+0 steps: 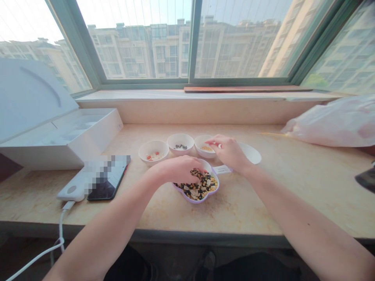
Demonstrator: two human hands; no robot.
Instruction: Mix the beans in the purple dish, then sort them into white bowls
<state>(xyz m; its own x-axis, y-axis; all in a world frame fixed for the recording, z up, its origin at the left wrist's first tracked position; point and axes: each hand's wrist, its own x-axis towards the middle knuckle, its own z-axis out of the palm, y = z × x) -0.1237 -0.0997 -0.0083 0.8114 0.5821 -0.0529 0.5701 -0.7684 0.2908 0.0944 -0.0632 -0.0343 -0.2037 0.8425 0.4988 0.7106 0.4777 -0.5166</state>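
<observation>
My left hand (184, 169) reaches into a purple-rimmed, scalloped bowl (195, 201) of mixed black beans, yellow kernels and pale flat seeds. Its fingers are curled together among the mix, and whatever they pinch is hidden. My right hand (228, 151) hangs over the right-hand small white bowl (205, 140), which has yellow kernels at its bottom. Thumb and fingers are closed in a pinch there; anything between them is too small to name. The middle white bowl (180, 137) contains dark beans. In the left white bowl (143, 154) lie red and pale pieces.
Behind my right wrist is a white dish (252, 153); a small paper label (222, 169) lies by the scalloped bowl. At left are an open white box (96, 130), a phone (108, 185) and a cabled white power bank (72, 189). A plastic bag (334, 123) lies at right.
</observation>
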